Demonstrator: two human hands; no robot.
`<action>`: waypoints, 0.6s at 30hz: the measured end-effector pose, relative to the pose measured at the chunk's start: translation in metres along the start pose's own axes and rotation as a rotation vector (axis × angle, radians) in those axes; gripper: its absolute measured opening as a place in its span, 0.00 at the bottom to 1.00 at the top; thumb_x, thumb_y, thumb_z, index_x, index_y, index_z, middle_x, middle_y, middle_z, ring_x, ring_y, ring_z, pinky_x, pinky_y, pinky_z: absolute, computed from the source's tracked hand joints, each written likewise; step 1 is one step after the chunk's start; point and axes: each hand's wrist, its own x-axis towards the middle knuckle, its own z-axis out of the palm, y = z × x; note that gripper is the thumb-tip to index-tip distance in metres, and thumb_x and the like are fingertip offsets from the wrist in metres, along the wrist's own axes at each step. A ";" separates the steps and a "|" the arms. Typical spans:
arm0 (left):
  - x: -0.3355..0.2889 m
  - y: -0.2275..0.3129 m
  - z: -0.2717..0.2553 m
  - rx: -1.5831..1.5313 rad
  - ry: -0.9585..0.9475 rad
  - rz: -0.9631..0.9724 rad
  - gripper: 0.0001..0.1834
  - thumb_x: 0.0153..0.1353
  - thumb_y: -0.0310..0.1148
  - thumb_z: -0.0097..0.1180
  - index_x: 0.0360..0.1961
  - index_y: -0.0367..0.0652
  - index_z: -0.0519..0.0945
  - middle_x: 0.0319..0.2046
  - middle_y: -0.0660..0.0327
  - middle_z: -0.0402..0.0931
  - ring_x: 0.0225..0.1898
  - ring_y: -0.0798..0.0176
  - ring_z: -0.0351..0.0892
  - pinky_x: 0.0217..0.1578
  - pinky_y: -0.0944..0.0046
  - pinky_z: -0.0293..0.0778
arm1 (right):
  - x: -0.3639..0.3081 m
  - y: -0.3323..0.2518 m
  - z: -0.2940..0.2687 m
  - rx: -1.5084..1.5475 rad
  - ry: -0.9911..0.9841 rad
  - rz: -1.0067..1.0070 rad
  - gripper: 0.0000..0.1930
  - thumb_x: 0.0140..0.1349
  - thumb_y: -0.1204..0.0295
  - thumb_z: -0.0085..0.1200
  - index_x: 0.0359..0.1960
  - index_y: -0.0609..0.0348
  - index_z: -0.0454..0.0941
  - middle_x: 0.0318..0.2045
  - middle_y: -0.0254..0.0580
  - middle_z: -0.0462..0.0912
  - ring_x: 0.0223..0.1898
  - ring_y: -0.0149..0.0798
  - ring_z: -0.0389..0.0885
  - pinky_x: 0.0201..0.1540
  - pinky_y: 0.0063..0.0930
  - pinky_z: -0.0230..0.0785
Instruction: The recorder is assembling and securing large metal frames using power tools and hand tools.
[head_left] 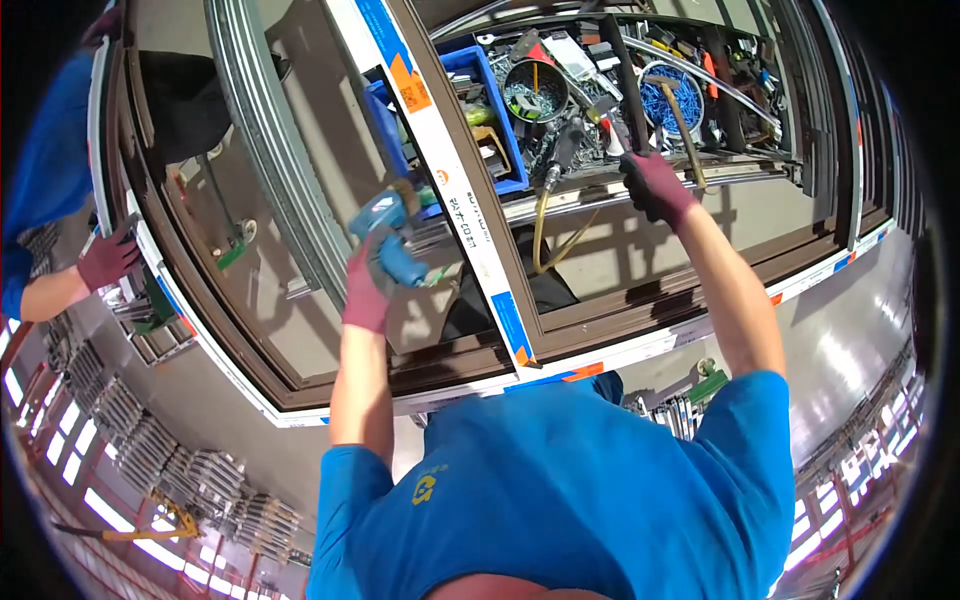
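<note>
Both my hands wear maroon gloves with dark fingers. My left hand (368, 290) is closed round a blue power drill (402, 264), held inside the brown frame left of its white-taped crossbar; the drill is blurred by motion. My right hand (660, 190) is at the near edge of the tool tray (735, 160), fingers curled round something dark and thin that I cannot make out. Just right of it lies a hammer (684, 130) with a wooden handle, its head over a round tub of blue screws (662, 100). A dark air tool (566, 145) with a yellowish hose lies to its left.
The large brown frame (640, 310) with white tape surrounds my arms. A blue bin (512, 160) of small parts and a round tin (535, 92) of screws sit in the tray. At the far left, a co-worker's gloved hand (108, 258) touches the frame's outer edge.
</note>
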 end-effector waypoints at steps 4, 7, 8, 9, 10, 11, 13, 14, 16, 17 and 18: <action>-0.077 0.040 0.004 0.174 0.083 0.203 0.17 0.68 0.35 0.65 0.52 0.36 0.79 0.38 0.60 0.81 0.32 0.63 0.82 0.33 0.64 0.82 | 0.113 0.035 -0.020 -0.421 0.081 -0.051 0.14 0.67 0.58 0.50 0.33 0.56 0.78 0.19 0.37 0.76 0.14 0.36 0.72 0.16 0.35 0.60; -0.092 0.036 -0.019 0.133 0.153 0.258 0.19 0.70 0.35 0.61 0.59 0.38 0.77 0.43 0.57 0.83 0.36 0.65 0.84 0.37 0.66 0.81 | 0.159 0.061 -0.071 -1.014 0.217 -0.049 0.20 0.66 0.61 0.49 0.50 0.62 0.81 0.42 0.57 0.87 0.44 0.53 0.87 0.49 0.50 0.75; -0.121 0.024 -0.036 0.074 0.293 0.361 0.19 0.70 0.36 0.60 0.58 0.39 0.78 0.42 0.57 0.85 0.32 0.67 0.83 0.32 0.69 0.80 | 0.102 0.017 0.001 -1.128 0.337 -0.233 0.18 0.69 0.61 0.48 0.51 0.61 0.80 0.46 0.61 0.85 0.47 0.58 0.86 0.51 0.53 0.74; -0.135 0.031 -0.025 0.131 0.226 0.456 0.20 0.70 0.35 0.60 0.60 0.37 0.77 0.44 0.55 0.84 0.40 0.62 0.85 0.41 0.63 0.81 | 0.063 0.000 0.023 -1.319 0.597 -0.461 0.16 0.72 0.63 0.50 0.52 0.60 0.80 0.48 0.62 0.83 0.47 0.60 0.85 0.49 0.55 0.75; -0.150 0.035 -0.028 0.135 0.222 0.465 0.20 0.70 0.35 0.60 0.60 0.37 0.77 0.44 0.55 0.84 0.40 0.62 0.85 0.41 0.63 0.81 | 0.056 0.003 0.014 -1.171 0.608 -0.830 0.14 0.74 0.66 0.52 0.54 0.58 0.80 0.49 0.61 0.83 0.44 0.56 0.86 0.48 0.47 0.77; -0.166 0.032 -0.036 0.441 0.241 0.617 0.21 0.70 0.35 0.59 0.60 0.36 0.77 0.46 0.54 0.84 0.44 0.59 0.83 0.45 0.59 0.79 | 0.027 -0.010 0.035 -0.784 0.509 -0.986 0.14 0.74 0.67 0.55 0.55 0.59 0.81 0.46 0.56 0.84 0.40 0.48 0.86 0.46 0.38 0.77; -0.196 0.023 -0.052 1.063 0.264 0.901 0.23 0.69 0.34 0.59 0.60 0.32 0.76 0.49 0.51 0.83 0.54 0.52 0.81 0.55 0.51 0.76 | -0.060 -0.037 0.087 -0.491 0.306 -1.209 0.14 0.72 0.68 0.56 0.54 0.61 0.79 0.44 0.49 0.85 0.43 0.46 0.85 0.48 0.35 0.77; -0.206 0.014 -0.063 1.057 0.247 0.910 0.23 0.69 0.34 0.59 0.60 0.32 0.76 0.49 0.51 0.83 0.54 0.52 0.81 0.55 0.51 0.76 | -0.105 -0.039 0.119 -0.258 0.139 -1.052 0.13 0.75 0.68 0.55 0.54 0.62 0.81 0.45 0.41 0.85 0.40 0.33 0.83 0.43 0.26 0.76; -0.211 -0.001 -0.083 1.093 0.227 0.909 0.32 0.66 0.32 0.60 0.69 0.33 0.67 0.55 0.54 0.78 0.53 0.57 0.81 0.53 0.60 0.76 | -0.178 -0.044 0.183 0.185 -0.198 -0.423 0.19 0.73 0.62 0.58 0.60 0.58 0.79 0.46 0.37 0.84 0.44 0.30 0.82 0.45 0.25 0.76; -0.219 0.014 -0.062 0.846 0.070 0.803 0.32 0.62 0.30 0.62 0.66 0.34 0.70 0.54 0.52 0.78 0.54 0.54 0.80 0.55 0.57 0.76 | -0.196 -0.051 0.210 0.075 -0.313 -0.355 0.24 0.72 0.57 0.58 0.63 0.60 0.76 0.47 0.38 0.83 0.44 0.31 0.82 0.48 0.28 0.77; -0.225 0.020 -0.043 0.837 0.038 0.815 0.32 0.62 0.30 0.62 0.66 0.34 0.70 0.54 0.52 0.78 0.54 0.54 0.80 0.55 0.57 0.76 | -0.202 -0.041 0.245 0.394 -0.396 -0.221 0.23 0.72 0.55 0.58 0.58 0.60 0.78 0.46 0.40 0.83 0.44 0.34 0.83 0.50 0.31 0.77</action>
